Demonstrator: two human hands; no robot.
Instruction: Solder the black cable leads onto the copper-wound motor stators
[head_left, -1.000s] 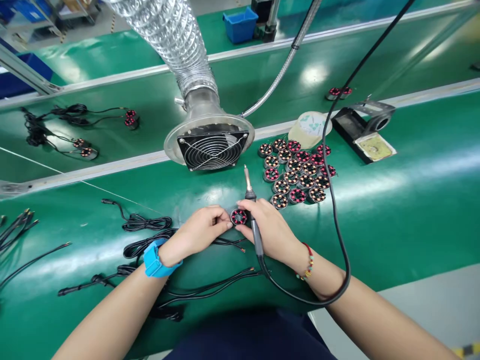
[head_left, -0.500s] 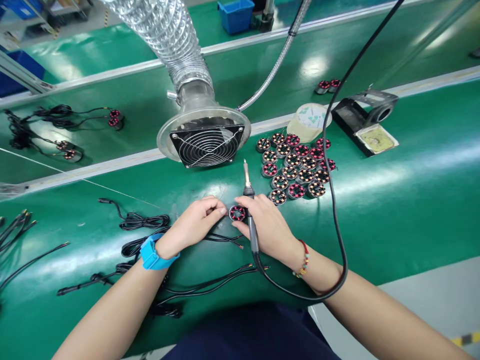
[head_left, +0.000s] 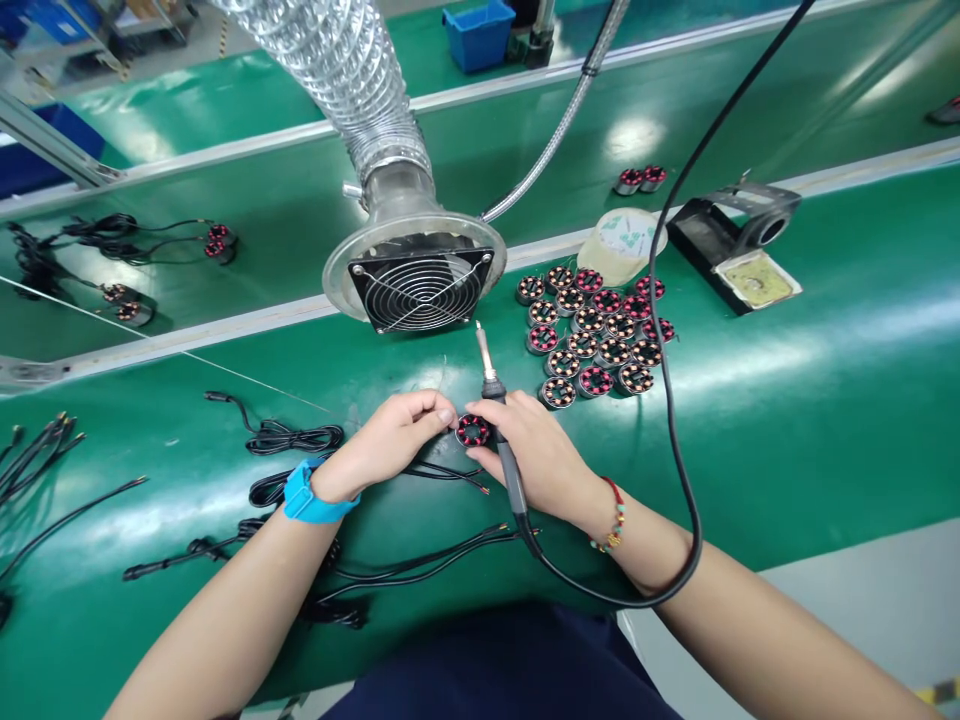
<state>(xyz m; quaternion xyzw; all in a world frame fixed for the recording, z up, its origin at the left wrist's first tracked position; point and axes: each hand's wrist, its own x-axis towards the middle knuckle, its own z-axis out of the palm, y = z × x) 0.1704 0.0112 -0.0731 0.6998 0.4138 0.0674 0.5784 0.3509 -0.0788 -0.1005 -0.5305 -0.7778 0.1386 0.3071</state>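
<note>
A small round motor stator [head_left: 474, 430] with red and copper windings sits between my two hands on the green bench [head_left: 787, 420]. My left hand [head_left: 397, 440], with a blue wristband, pinches its left side with closed fingers. My right hand [head_left: 536, 450] is closed round a black soldering iron [head_left: 495, 410], its tip pointing up and away, while its fingertips touch the stator's right side. The iron's black cord [head_left: 675, 440] loops round my right forearm and runs up to the top right.
Several more stators [head_left: 596, 335] cluster right of the iron. A fume extractor fan [head_left: 420, 285] on a foil duct stands just behind my hands. An iron stand with sponge [head_left: 739, 255] and a tape roll [head_left: 621, 240] lie further right. Black cables [head_left: 300, 480] lie at left.
My hands and the stator have stayed almost in place. The iron's tip has tilted slightly to the left. The view has shifted a little.
</note>
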